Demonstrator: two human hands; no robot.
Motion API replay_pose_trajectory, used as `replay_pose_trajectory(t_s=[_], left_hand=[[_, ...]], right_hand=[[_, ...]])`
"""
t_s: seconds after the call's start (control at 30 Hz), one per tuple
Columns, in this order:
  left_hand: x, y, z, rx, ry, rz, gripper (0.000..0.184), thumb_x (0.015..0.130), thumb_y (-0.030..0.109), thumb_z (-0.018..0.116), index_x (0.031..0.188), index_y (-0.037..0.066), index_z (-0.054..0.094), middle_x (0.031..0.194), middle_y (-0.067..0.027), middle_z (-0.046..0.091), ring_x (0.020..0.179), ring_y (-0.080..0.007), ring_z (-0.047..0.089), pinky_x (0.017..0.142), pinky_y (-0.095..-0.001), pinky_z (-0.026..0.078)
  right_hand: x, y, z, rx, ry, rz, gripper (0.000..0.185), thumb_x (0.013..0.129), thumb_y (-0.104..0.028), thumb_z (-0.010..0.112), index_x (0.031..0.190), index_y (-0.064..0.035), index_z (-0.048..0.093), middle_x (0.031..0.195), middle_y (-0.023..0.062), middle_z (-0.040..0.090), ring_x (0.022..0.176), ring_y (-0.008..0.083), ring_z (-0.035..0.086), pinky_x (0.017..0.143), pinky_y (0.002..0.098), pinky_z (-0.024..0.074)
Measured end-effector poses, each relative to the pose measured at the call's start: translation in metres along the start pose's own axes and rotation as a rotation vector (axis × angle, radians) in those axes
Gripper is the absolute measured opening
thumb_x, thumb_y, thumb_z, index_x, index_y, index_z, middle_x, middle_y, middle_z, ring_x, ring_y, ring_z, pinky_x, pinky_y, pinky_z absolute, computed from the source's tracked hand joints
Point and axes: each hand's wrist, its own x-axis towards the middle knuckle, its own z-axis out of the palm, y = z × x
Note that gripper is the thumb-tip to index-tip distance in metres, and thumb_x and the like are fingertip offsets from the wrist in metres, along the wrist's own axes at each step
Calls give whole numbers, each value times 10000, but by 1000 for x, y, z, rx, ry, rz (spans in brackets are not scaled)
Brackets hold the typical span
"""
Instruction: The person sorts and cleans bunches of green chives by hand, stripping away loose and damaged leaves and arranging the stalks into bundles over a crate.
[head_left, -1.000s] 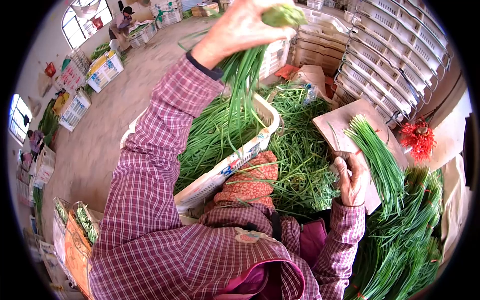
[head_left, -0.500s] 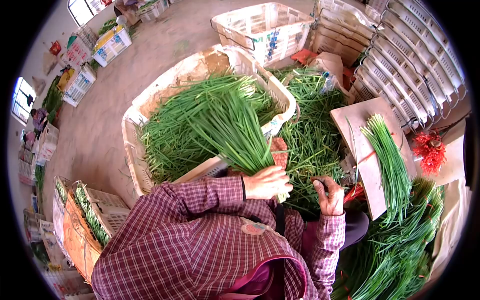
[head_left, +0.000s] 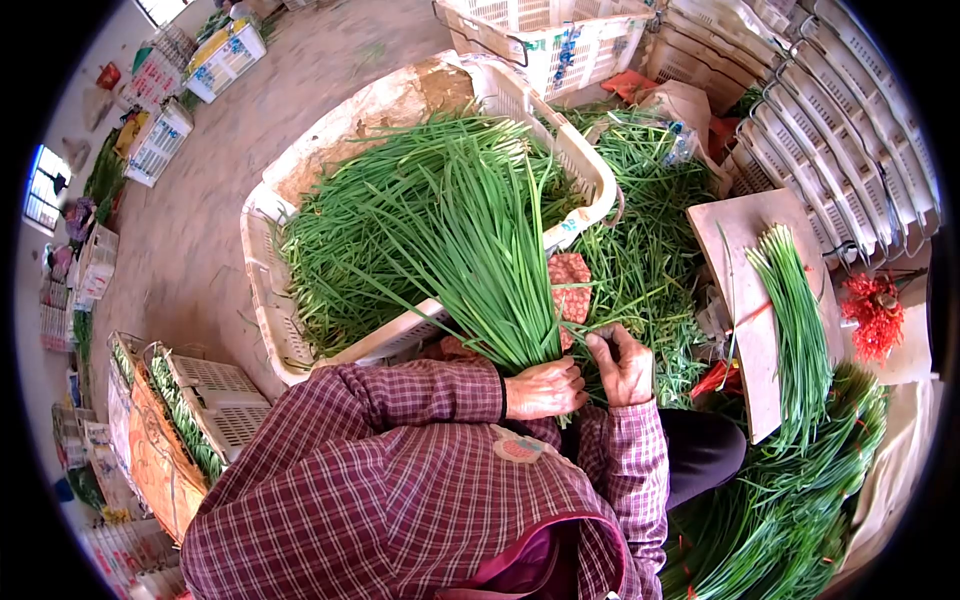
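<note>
My left hand (head_left: 545,388) is closed around the stalk end of a bunch of garlic chives (head_left: 490,265). The leaves fan up and away over the near rim of a white plastic crate (head_left: 390,335). Loose chives (head_left: 340,250) fill much of that crate. Just right of the bunch, my right hand (head_left: 624,368) is closed in a pinch, thumb against forefinger, with a thin chive leaf (head_left: 590,328) at the fingertips. Behind the hands shows a red patterned cloth (head_left: 570,285).
Loose chive leaves (head_left: 650,240) lie heaped right of the crate. A board (head_left: 735,260) carries another chive bunch (head_left: 795,315), beside red ties (head_left: 872,318). Several bunches (head_left: 780,510) lie at lower right. Stacked crates (head_left: 840,130) stand behind; a person (head_left: 78,218) is far left.
My right hand has moved up and left to the bunch, its fingers now pinched. The bunch stands more upright, and my left hand sits slightly lower. The view has shifted a little.
</note>
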Motion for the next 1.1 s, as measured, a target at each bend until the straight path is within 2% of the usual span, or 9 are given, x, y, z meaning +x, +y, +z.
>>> replay_pose_trajectory(t_s=[0.07, 0.1, 0.23, 0.33, 0.4, 0.53, 0.7, 0.97, 1.1], left_hand=[[-1, 2, -3, -27, -45, 0, 110, 739, 185, 606, 773, 84, 579, 700, -13, 539, 766, -180, 557, 804, -338, 422], [-3, 4, 4, -17, -25, -5, 118, 735, 177, 615, 781, 72, 586, 710, -23, 547, 766, -184, 559, 815, -345, 426], [-8, 7, 6, 39, 15, 22, 145, 738, 177, 611, 813, 55, 594, 747, -47, 567, 790, -201, 565, 789, -338, 434], [-9, 8, 7, -16, -54, 5, 169, 719, 184, 610, 822, 51, 594, 765, -41, 575, 811, -202, 563, 770, -324, 431], [-12, 9, 11, 48, 39, 5, 150, 682, 204, 607, 772, 84, 599, 757, -21, 574, 808, -196, 550, 757, -310, 425], [-15, 9, 14, 68, -108, 46, 95, 642, 221, 605, 675, 133, 597, 734, -1, 567, 789, -185, 531, 748, -302, 424], [-17, 9, 14, 42, -81, 49, 88, 634, 218, 608, 649, 132, 597, 716, 2, 561, 790, -181, 526, 745, -309, 429], [-16, 8, 17, 28, -57, 13, 122, 708, 196, 584, 737, 80, 606, 829, -23, 579, 827, -169, 559, 738, -291, 434], [-18, 12, 32, 37, -39, 35, 122, 755, 180, 570, 779, 61, 583, 771, -23, 567, 774, -161, 569, 754, -295, 438]], right_hand=[[15, -9, 6, 31, -3, 2, 212, 889, -194, 634, 824, 7, 618, 621, 99, 605, 538, 169, 571, 531, 306, 464], [23, -6, 10, 35, 5, -4, 234, 896, -206, 627, 821, 14, 610, 611, 35, 576, 556, 88, 505, 525, 257, 422], [62, 0, 32, 43, 45, 13, 210, 876, -183, 642, 872, 26, 626, 657, 62, 610, 583, 97, 546, 565, 274, 474], [86, -1, 45, -151, 45, 28, 263, 851, -301, 645, 895, -42, 668, 748, 128, 690, 694, 274, 678, 647, 365, 525], [97, 6, 58, -180, 19, 65, 287, 840, -334, 652, 890, -52, 678, 762, 122, 695, 700, 285, 675, 665, 379, 526], [105, 15, 76, -273, 3, 96, 332, 801, -396, 682, 881, -74, 697, 788, 114, 703, 712, 296, 674, 698, 402, 527], [104, 34, 81, -124, 60, 100, 255, 831, -232, 681, 965, -15, 696, 789, 118, 706, 668, 161, 677, 631, 304, 544], [89, 47, 71, 117, 297, 84, 180, 903, -183, 617, 893, -9, 665, 696, 88, 677, 572, 138, 621, 541, 275, 495], [79, 53, 62, 787, 320, 379, 121, 942, -182, 557, 896, -73, 585, 619, -23, 562, 463, 65, 518, 376, 206, 403]])
